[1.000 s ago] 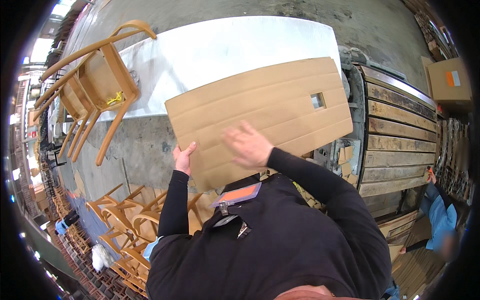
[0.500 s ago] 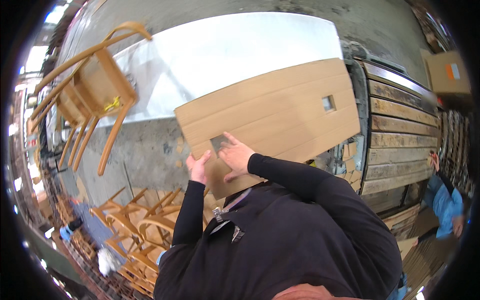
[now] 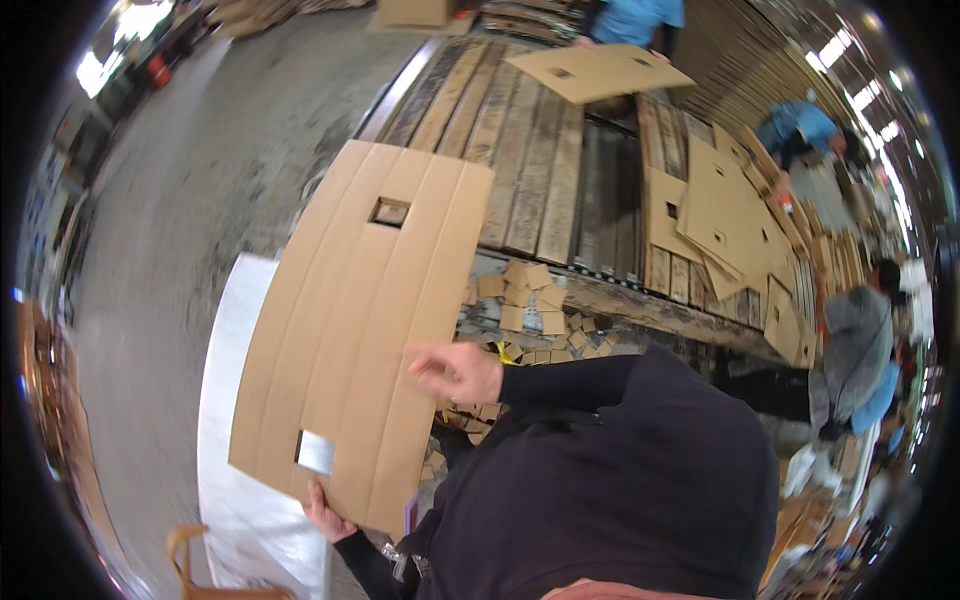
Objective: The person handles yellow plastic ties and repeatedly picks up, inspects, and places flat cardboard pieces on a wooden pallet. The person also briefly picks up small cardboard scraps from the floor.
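A long tan cardboard sheet (image 3: 350, 300) with two rectangular cutouts slants in front of me. At its lower end, my left hand (image 3: 328, 515) grips the edge below the nearer cutout, thumb on the face and its other fingers partly hidden behind. My right hand (image 3: 455, 372) is over the sheet's right edge, slightly blurred, with fingers loosely bent and apart and nothing seen in them. Whether its fingertips touch the cardboard is unclear. Beneath the sheet's left side shows a white-covered surface (image 3: 225, 400).
A slatted wooden table (image 3: 520, 150) stands ahead. There a person in blue (image 3: 640, 18) handles another cut sheet (image 3: 600, 72). More sheets (image 3: 715, 215) lie to the right near other people. Small cardboard offcuts (image 3: 520, 295) fill a spot beyond my right hand. A wooden chair (image 3: 190, 560) is at lower left.
My view and body have turned right toward the slatted table, and the sheet has come along. My right hand has left the nearer cutout for the sheet's right edge. My left hand still holds the end.
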`<state>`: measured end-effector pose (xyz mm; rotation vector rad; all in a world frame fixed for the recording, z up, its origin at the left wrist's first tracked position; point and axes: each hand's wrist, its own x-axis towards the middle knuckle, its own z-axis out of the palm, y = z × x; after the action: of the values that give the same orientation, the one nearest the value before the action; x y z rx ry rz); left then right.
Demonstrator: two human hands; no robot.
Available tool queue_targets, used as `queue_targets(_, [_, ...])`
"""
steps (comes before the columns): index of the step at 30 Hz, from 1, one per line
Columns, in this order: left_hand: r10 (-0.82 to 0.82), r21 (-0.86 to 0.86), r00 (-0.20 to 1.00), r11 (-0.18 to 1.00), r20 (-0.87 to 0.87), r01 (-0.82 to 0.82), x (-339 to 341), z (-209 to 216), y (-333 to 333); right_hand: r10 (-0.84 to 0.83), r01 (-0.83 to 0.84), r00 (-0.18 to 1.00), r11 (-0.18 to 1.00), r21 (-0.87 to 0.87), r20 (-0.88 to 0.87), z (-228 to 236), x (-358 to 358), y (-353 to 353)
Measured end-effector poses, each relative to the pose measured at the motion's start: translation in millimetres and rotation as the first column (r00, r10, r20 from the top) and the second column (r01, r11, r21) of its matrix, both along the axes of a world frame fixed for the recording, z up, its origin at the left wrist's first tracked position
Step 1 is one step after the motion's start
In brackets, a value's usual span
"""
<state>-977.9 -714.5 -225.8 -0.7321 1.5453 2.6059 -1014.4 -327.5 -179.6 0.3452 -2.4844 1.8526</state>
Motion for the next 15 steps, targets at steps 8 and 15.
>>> queue_targets(8, [-0.430,-0.050,0.885,0.902,-0.177,0.428,-137,10,249,-0.621,0.882,0.471,0.341,-0.325,0.627,-42,137,188])
queue_targets(15, [-0.658,0.064,0.688,0.707,-0.305,0.705,-136,42,522,-0.646,0.962,0.187,-0.034,-0.272,0.740,-62,245,243])
